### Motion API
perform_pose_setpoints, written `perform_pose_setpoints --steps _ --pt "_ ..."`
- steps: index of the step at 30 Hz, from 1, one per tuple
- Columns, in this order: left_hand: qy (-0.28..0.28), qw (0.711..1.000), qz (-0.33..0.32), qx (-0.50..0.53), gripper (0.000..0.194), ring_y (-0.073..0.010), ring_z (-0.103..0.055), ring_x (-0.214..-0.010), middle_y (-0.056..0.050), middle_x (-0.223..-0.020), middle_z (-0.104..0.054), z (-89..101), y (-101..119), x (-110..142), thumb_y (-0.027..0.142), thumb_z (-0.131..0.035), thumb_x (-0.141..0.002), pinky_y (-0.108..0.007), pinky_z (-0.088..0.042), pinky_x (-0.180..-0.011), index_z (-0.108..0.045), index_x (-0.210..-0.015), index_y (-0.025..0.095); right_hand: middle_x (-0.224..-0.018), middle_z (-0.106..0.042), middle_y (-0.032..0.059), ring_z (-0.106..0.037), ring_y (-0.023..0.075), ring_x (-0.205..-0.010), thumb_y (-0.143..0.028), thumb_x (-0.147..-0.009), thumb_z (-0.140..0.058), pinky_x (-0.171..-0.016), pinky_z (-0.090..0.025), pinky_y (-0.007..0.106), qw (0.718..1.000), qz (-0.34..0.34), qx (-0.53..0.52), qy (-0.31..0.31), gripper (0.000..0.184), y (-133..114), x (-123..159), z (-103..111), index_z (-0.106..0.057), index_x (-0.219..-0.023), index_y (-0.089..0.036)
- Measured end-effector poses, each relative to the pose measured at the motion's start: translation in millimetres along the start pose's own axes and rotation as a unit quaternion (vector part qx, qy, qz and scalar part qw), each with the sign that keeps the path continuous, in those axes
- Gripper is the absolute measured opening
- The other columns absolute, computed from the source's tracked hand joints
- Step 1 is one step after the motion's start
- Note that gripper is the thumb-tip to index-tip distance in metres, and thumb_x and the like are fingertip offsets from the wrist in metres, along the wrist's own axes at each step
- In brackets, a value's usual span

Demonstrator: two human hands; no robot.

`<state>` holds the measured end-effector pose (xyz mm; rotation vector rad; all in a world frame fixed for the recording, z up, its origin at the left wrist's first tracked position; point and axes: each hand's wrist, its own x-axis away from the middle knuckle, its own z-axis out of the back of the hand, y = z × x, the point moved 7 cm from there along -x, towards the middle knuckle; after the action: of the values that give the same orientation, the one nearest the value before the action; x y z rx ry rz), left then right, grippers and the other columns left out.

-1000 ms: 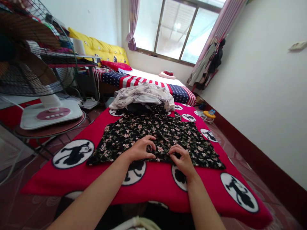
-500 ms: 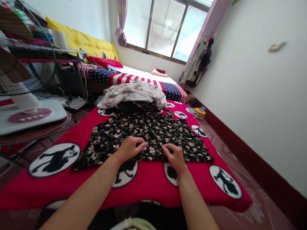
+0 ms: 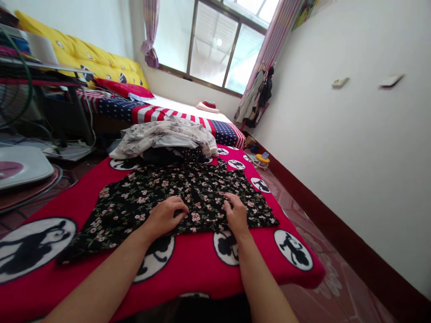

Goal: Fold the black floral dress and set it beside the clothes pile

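Note:
A black garment with pink flowers and green leaves [image 3: 134, 197] lies spread out flat across the red cloth in front of me. Over its near middle is my left hand [image 3: 167, 214], fingers loosely bent and the thumb apart from them, with nothing visible in between. My right hand [image 3: 235, 214] rests on or just above the garment's near right part, its fingers and thumb also apart. Whether the fingertips touch the fabric, I cannot tell.
The garment lies on a table covered with a red cloth [image 3: 269, 264] with monkey prints. A heap of clothes [image 3: 164, 137] sits at its far end. Beyond stands a bed with a flag-patterned cover [image 3: 148, 113]. A fan base [image 3: 23, 166] is at the left, a yellow stool [image 3: 262, 158] by the right wall.
The view has swung to the right, so everything sits further left. My hands have moved slightly apart, and the right fingers have spread. The garment lies as before.

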<state>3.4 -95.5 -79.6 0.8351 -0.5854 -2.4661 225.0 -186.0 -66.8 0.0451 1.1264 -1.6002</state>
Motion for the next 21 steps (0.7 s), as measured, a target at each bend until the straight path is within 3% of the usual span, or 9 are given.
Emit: perform_pose_setpoints --steps 3,7,11,17,21 --pt "0.019 1.000 0.009 -0.004 0.014 -0.0170 -0.060 -0.088 -0.002 -0.091 -0.063 1.4 -3 0 0.015 -0.057 -0.081 -0.028 -0.048 -0.080 -0.069 -0.084 0.022 -0.107 -0.068 0.0089 -0.062 0.0210 -0.101 -0.021 -0.084 -0.048 -0.092 -0.048 0.035 0.995 -0.036 0.088 -0.001 0.026 28 -21 15 -0.070 -0.098 -0.020" --pt "0.041 0.998 -0.032 0.028 0.018 -0.0180 -0.059 -0.097 -0.004 -0.100 -0.064 0.5 -1 -1 0.011 -0.057 -0.081 -0.032 -0.047 -0.091 -0.069 -0.087 0.022 -0.094 -0.070 0.0102 -0.065 0.0224 -0.086 -0.022 -0.080 -0.049 -0.083 -0.049 0.036 0.978 -0.121 0.171 0.011 0.028 80 -48 44 -0.070 -0.097 -0.016" --pt "0.043 0.997 -0.046 0.033 0.019 -0.0189 -0.059 -0.103 -0.006 -0.106 -0.065 -1.1 1 -2 0.010 -0.057 -0.082 -0.034 -0.047 -0.095 -0.070 -0.090 0.021 -0.074 -0.069 0.0057 -0.064 0.0225 -0.073 -0.027 -0.076 -0.059 -0.071 -0.048 0.033 0.961 -0.166 0.221 -0.031 0.031 114 -64 58 -0.070 -0.103 -0.017" --pt "0.008 0.999 -0.031 -0.034 0.034 -0.0231 -0.053 -0.120 -0.006 -0.130 -0.059 -6.9 -3 -1 0.016 -0.059 -0.081 -0.041 -0.041 -0.105 -0.066 -0.114 0.024 -0.073 -0.071 0.0022 -0.065 0.0182 -0.072 -0.031 -0.072 -0.066 -0.064 -0.044 0.025 0.951 -0.161 0.228 -0.130 0.014 124 -75 52 -0.073 -0.077 -0.020" --pt "-0.034 0.996 -0.019 -0.075 0.048 -0.0263 -0.044 -0.132 -0.005 -0.145 -0.047 -13.8 -5 0 0.020 -0.057 -0.081 -0.045 -0.037 -0.109 -0.059 -0.128 0.029 -0.071 -0.070 0.0030 -0.064 0.0181 -0.069 -0.043 -0.076 -0.062 -0.059 -0.042 0.025 0.947 -0.162 0.239 -0.143 0.026 122 -73 50 -0.072 -0.082 -0.019"
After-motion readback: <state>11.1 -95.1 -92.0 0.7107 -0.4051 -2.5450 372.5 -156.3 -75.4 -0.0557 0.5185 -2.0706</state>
